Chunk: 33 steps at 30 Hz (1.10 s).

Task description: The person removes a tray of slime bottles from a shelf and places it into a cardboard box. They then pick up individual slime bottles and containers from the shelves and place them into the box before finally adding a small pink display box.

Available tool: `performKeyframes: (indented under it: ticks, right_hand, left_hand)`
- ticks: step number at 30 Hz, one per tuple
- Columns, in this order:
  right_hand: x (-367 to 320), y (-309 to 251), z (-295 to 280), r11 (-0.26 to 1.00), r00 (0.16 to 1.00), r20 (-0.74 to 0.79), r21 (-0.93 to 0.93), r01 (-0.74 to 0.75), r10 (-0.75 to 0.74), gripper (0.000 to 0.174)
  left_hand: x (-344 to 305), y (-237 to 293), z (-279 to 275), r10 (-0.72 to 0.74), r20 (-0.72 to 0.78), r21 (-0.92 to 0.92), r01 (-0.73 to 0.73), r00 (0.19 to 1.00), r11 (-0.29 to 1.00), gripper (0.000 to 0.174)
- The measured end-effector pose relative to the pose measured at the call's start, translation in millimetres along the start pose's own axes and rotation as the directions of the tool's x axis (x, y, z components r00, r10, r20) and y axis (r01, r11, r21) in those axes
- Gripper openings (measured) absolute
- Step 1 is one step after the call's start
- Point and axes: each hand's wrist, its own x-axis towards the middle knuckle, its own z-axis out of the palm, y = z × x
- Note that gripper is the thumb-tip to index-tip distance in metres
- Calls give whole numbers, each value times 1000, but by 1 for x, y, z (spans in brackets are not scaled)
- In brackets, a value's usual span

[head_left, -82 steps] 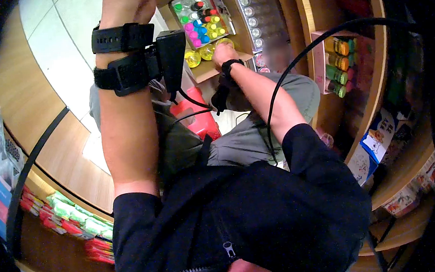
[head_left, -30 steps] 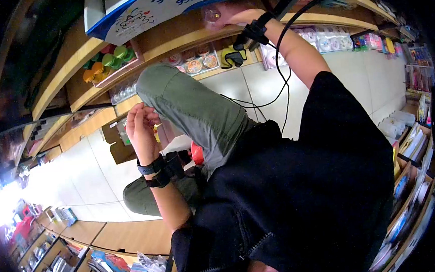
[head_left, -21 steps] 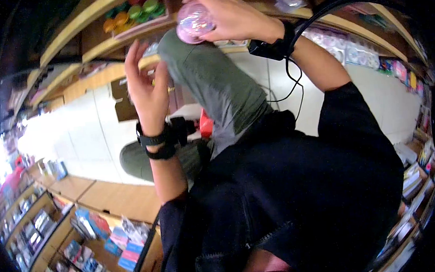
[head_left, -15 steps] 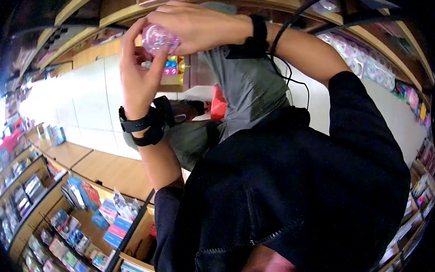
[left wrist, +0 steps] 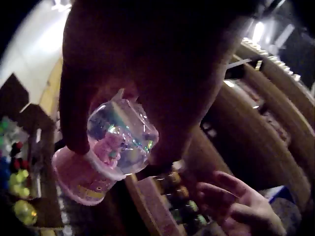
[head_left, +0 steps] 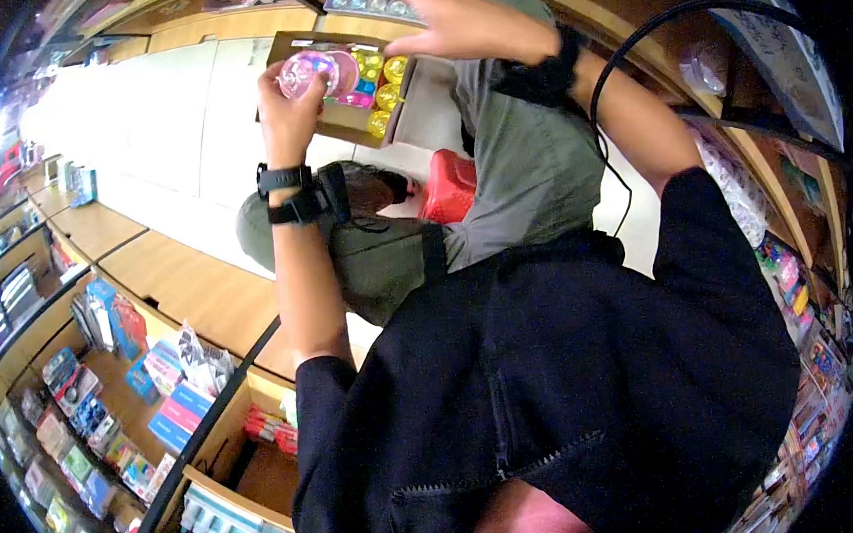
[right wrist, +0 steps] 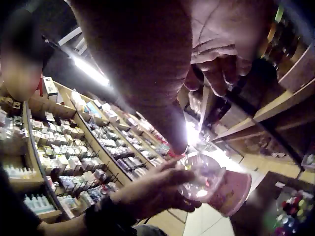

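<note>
In the head view my left hand (head_left: 287, 117) grips a pink cup with a clear dome (head_left: 309, 75), thumb and fingers on the dome. Up close in the left wrist view, a small pink figure shows inside the shiny dome, over the pink base (left wrist: 81, 179) of the cup. My right hand (head_left: 465, 20), fingers spread, is apart from the cup and to its right. Below the cup in the head view, a cardboard box (head_left: 340, 127) on the floor holds bottles with coloured caps and yellow round containers (head_left: 389, 97).
A red plastic object (head_left: 449, 187) lies between the legs. Wooden shelves with goods line the upper right, where a clear-wrapped item (head_left: 703, 69) sits. Low cabinets (head_left: 180, 301) and stocked compartments stand at the left. A black cable (head_left: 621, 88) loops by the right arm.
My right hand brought the cup off the shelf side, over to my left hand. Now my left hand has it alone, and my right hand has let go and moved off right.
</note>
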Motion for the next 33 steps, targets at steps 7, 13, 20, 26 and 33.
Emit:
performKeyframes:
  ticks: [7, 13, 20, 26, 33]
  right_hand:
    - [-93, 5, -82, 899, 916, -89, -179, -401, 391, 53]
    - [-158, -20, -121, 600, 589, -245, -37, -799, 770, 46]
    - [-194, -18, -124, 459, 422, -216, 163, -873, 880, 37]
    - [-187, -9, -118, 500, 463, -222, 156, -852, 858, 35]
    - [-189, -7, -120, 437, 396, -198, 253, -863, 897, 33]
  left_hand:
    - [56, -107, 104, -432, 150, -156, 453, 889, 878, 69]
    - [58, -138, 176, -568, 312, -286, 646, 761, 708, 76]
    - [59, -200, 242, -438, 193, -186, 471, 878, 862, 85]
    - [51, -219, 256, -437, 405, -170, 535, 803, 827, 77]
    - [49, -231, 257, -348, 412, -164, 445, 842, 881, 76]
